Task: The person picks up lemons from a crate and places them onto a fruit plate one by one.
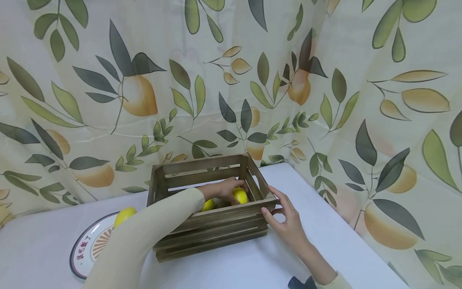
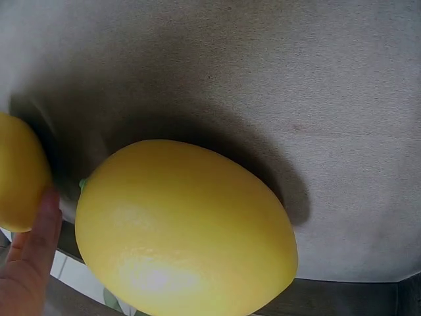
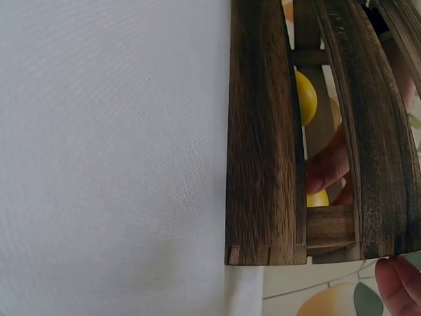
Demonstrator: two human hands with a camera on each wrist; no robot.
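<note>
A slatted brown wooden crate [image 1: 213, 218] stands on the white-covered table. Reaching inside it, my left hand [image 1: 228, 189] holds a yellow lemon [image 1: 240, 195] near the right end. Another lemon [image 1: 208, 205] lies in the crate left of that hand; the left wrist view shows this lemon [image 2: 184, 224] large and close, with a fingertip against the held lemon [image 2: 20, 174]. My right hand [image 1: 286, 220] grips the crate's front right corner, thumb on the front slat and fingers at the side. Through the slats in the right wrist view, part of the left hand [image 3: 329, 164] shows.
Left of the crate is a round white plate [image 1: 77, 251] with a dark rim and a sunburst pattern, partly hidden by the left sleeve [image 1: 151, 233]. A lemon [image 1: 125, 214] sits on it. Behind hangs a fruit-patterned curtain [image 1: 216, 92]. A dark object [image 1: 301, 283] shows near the right wrist.
</note>
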